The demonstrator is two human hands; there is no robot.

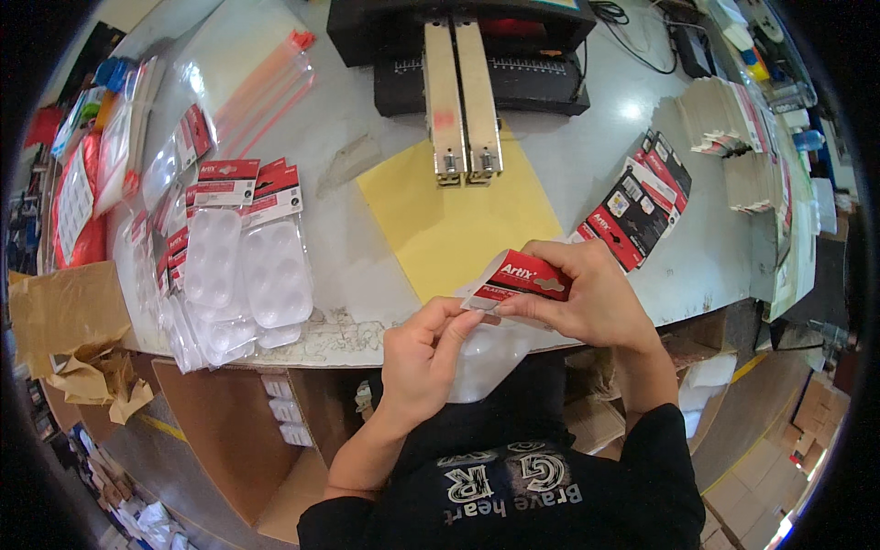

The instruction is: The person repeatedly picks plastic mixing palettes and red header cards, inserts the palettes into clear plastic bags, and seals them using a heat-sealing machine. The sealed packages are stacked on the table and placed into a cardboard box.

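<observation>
At the near edge of the table both of my hands work at one small package. My right hand (591,298) grips a folded red header card (530,275), its thumb in front and its fingers behind. My left hand (414,362) pinches at the card's left lower corner, where the top of a clear bag seems to meet it. A white plastic palette (486,362) hangs below, partly hidden by my fingers. On the table at left lies a pile of bagged palettes (277,270) with red cards. Loose red and black header cards (632,206) are fanned out at right.
Ahead stands a black machine (541,78) with two metal arms (458,110) over a yellow sheet (440,215). Clear bags (243,78) lie at the far left. Card stacks (720,115) stand at the right edge. An open cardboard box (229,422) is below the table.
</observation>
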